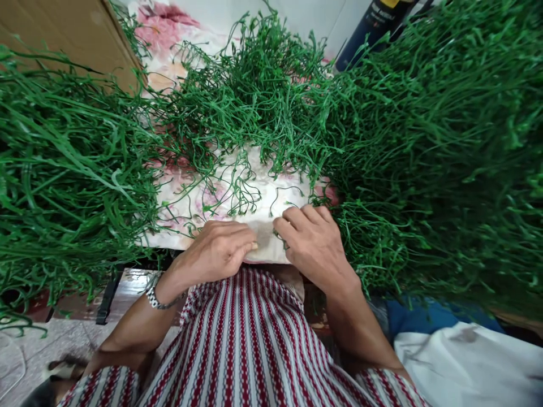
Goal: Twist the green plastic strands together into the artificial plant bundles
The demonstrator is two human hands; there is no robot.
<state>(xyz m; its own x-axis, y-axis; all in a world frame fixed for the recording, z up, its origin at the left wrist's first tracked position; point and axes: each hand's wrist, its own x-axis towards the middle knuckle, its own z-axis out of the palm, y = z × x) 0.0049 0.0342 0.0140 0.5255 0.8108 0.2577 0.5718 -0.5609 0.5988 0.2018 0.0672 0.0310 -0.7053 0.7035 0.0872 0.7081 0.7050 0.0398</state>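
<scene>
My left hand [220, 249] is closed at the near edge of the flower-patterned cloth [288, 189], thumb pressed against the curled fingers. Whatever it pinches is hidden. Facing it, a short gap to the right, my right hand [311, 243] is closed too, its fingertips bent down. A bit of dark green shows at those fingertips, too small to make out fully. Just beyond the hands, a few loose thin green plastic-looking stems [241, 195] with small budded tips lie on the cloth.
Big heaps of the same stems rise at the left [63, 164], the back [271, 90] and the right [445, 152]. A cardboard box [72, 39] stands back left, a dark bottle [373, 31] back right. White fabric [470, 362] lies low at the right.
</scene>
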